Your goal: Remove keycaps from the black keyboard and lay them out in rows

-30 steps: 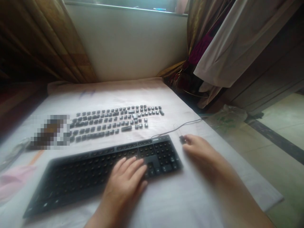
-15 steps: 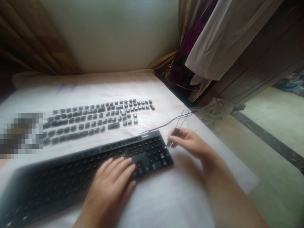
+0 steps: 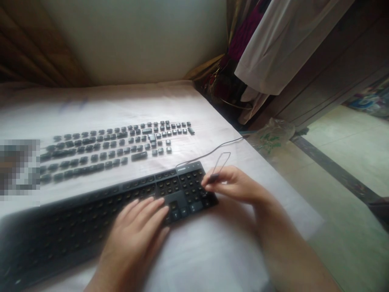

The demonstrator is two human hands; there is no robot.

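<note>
A black keyboard lies at a slant on the white cloth, most of its keys stripped of their caps. Several keys at its right end, arrow keys among them, still wear caps. My left hand rests flat on the keyboard's middle, fingers stretched out and holding nothing. Over the number pad, my right hand pinches a wire keycap puller by its dark handle. One wire loop of the puller points up and away; its lower end is hidden by the fingers. Behind the keyboard, loose black keycaps lie in rows.
The keyboard's cable runs off the table's right edge. White cloth covers the table. Hanging clothes and a clear plastic bag are to the right. A blurred-out patch hides the left edge.
My right hand has brought the puller left, from the keyboard's right edge to over the number pad. My left hand stays on the keyboard. The camera view has shifted slightly.
</note>
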